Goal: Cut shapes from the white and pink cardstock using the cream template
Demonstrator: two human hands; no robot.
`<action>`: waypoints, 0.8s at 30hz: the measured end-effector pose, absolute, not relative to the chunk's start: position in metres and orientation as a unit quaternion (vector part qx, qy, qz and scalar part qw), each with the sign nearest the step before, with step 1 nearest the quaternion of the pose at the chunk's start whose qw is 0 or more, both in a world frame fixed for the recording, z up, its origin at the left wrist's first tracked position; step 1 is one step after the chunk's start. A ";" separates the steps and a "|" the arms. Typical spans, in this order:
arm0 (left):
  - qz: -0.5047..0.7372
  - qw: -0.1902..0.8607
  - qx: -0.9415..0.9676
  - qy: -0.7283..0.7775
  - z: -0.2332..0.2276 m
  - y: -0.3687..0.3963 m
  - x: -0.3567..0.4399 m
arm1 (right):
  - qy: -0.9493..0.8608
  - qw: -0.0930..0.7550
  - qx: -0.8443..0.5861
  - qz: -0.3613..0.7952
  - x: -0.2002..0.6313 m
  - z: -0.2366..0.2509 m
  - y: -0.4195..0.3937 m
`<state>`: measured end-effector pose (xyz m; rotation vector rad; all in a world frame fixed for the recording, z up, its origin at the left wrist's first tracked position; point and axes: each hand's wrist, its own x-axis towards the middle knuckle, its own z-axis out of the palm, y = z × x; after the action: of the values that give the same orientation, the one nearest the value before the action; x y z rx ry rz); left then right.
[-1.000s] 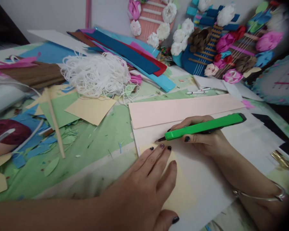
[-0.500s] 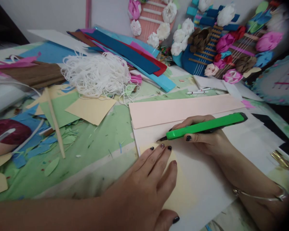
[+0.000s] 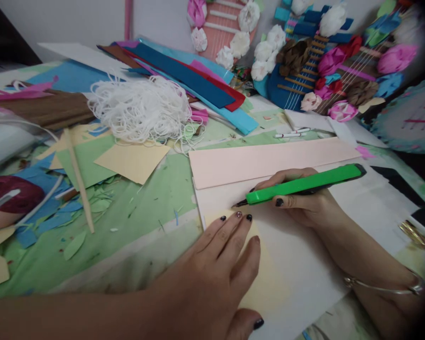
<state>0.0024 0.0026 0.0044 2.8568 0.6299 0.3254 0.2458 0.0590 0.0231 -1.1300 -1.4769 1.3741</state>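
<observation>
A bright green plastic utility knife (image 3: 304,184) is gripped in the right hand (image 3: 304,203), the fingers closed around its front half, so that the dark tip is pointed toward the left and lowered to a pale yellow sheet of paper (image 3: 265,278). The yellow sheet is laid on a large white sheet of paper (image 3: 357,208) near the front edge of the table (image 3: 152,189). The left hand (image 3: 212,278) is pressed flat on the yellow sheet, fingers spread and nothing clasped in it; its fingertips (image 3: 238,216) are placed just beside the knife tip. The two hands are kept close but apart.

Just behind the knife, a long pale pink strip of card (image 3: 269,160) is laid across the white sheet. Farther toward the back edge, a tangled heap of white string (image 3: 141,111) is seen, with a stack of long blue, red and pink paper strips (image 3: 198,80) beside it. At the back right corner, blue and pink guitar-shaped paper crafts trimmed with paper flowers (image 3: 304,61) are leaned. Toward the left edge, a thin wooden stick (image 3: 78,179) is laid among green and blue paper scraps, beside a yellow square of paper (image 3: 131,160). A thin bangle (image 3: 382,285) is worn on the right wrist.
</observation>
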 end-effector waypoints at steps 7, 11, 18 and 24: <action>0.105 0.104 0.964 0.219 0.005 0.003 0.002 | -0.586 0.401 -0.433 0.555 0.246 0.024 0.059; 0.105 0.101 0.964 0.223 0.006 0.003 0.001 | -0.584 0.408 -0.429 0.556 0.249 0.022 0.060; 0.099 0.094 0.967 0.213 0.006 0.001 0.001 | -0.595 0.401 -0.429 0.549 0.250 0.022 0.060; 0.098 0.098 0.965 0.221 0.006 0.002 0.002 | -0.586 0.410 -0.415 0.562 0.251 0.020 0.062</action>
<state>0.0017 0.0020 0.0064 2.8567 0.6528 0.2887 0.2512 0.0617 0.0205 -1.0457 -1.4765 1.4137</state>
